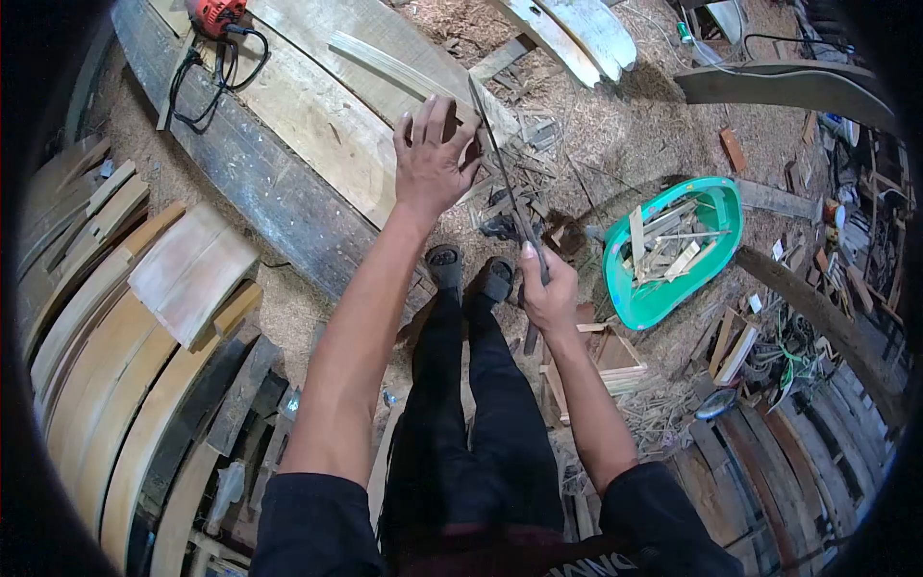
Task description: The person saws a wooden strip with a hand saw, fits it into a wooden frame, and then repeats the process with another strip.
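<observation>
My right hand [550, 287] is wrapped round the handle of a long, thin, dark blade [502, 168], which points up and away. Its far part crosses the end of a thin pale wooden strip [380, 65] lying on a wide board. My left hand [436, 159] rests over the near end of that strip, fingers bent and apart, pressing on it. Under the strip are pale boards [317, 130] on a dark, worn plank bench [255, 192]. Whether the blade touches the strip is hard to tell.
A red power tool [216, 14] with a black cord lies on the boards, upper left. A green tub [639, 313] of wood scraps stands to the right. Curved planks [125, 385] are stacked at left. Shavings and offcuts cover the floor round my feet.
</observation>
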The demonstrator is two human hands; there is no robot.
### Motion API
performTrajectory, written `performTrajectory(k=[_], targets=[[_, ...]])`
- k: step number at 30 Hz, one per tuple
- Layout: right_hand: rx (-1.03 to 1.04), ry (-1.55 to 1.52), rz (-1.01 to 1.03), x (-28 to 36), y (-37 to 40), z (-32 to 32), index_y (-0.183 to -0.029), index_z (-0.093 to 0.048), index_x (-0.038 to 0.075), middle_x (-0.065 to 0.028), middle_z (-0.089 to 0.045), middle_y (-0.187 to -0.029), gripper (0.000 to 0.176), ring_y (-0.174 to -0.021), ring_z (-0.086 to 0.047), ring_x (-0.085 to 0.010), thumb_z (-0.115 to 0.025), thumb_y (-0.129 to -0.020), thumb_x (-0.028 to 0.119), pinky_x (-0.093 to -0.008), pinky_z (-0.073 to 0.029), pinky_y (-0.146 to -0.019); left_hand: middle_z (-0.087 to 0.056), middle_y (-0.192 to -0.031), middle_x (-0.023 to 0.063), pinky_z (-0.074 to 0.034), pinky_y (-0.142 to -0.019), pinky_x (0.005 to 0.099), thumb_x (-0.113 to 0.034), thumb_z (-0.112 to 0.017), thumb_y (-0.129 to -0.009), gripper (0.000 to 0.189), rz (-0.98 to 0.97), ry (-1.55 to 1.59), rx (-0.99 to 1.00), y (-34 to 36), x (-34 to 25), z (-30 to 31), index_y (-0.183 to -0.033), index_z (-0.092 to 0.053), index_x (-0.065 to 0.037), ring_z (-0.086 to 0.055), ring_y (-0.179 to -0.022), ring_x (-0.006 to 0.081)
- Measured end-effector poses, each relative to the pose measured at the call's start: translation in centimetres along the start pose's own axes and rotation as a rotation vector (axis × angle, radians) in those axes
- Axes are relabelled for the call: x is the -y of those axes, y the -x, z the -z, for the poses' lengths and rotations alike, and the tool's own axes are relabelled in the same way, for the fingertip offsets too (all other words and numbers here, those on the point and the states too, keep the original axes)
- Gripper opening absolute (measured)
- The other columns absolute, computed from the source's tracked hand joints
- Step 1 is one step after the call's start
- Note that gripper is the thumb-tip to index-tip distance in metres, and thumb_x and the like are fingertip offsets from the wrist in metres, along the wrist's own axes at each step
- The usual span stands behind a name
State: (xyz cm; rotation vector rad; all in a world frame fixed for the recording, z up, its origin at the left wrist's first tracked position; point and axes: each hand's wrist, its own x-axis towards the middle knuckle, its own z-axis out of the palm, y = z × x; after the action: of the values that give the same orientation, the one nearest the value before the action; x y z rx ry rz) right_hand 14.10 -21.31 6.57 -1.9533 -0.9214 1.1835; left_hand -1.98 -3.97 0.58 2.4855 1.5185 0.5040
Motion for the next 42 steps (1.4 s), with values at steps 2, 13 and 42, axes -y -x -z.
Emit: performTrajectory(k=[2,13,42], targets=[[0.018,0.033,0.020,0.2,-0.5,0.4,-0.078,-0.061,-0.001,-0.0016,-0.045,-0.056,0.037,-0.056,-0.040,-0.0074,-0.062,-0.099,0.029,-0.0307,-0.036,-0.050,-0.039,-0.147,0.0100,-0.024,-0.115,0.0546,-0.033,-0.079,-0.075,0.068,0.011,-0.025,0.024,0.1,0.0,-0.2,-0.137,-0.051,-0.031,-0.034,-0.142,0.0295],[0.042,0.011,0.053,-1.4,-0.5,0.3,-0.071,-0.054,0.004,0.0060,-0.041,-0.061,0.041,-0.060,-0.037,-0.0052,-0.057,-0.102,0.031,-0.0273,-0.030,-0.053,-0.038,-0.148,0.0101,-0.023,-0.115,0.0541,-0.034,-0.081,-0.074,0.071,0.015,-0.028,0.015,0.1,-0.1,-0.2,-0.138,-0.050,-0.030,-0.033,-0.142,0.0300],[0.044,-0.045,0.037,-0.8,-2.6,-0.5,-0.070,-0.055,0.001,0.0042,-0.042,-0.058,0.042,-0.056,-0.037,-0.0056,-0.060,-0.101,0.030,-0.0290,-0.032,-0.050,-0.045,-0.142,0.0075,-0.027,-0.113,0.0507,-0.040,-0.066,-0.087,0.052,0.003,-0.084,-0.101,-0.1,-0.1,-0.9,-0.132,-0.049,-0.020,-0.040,-0.138,0.0271]])
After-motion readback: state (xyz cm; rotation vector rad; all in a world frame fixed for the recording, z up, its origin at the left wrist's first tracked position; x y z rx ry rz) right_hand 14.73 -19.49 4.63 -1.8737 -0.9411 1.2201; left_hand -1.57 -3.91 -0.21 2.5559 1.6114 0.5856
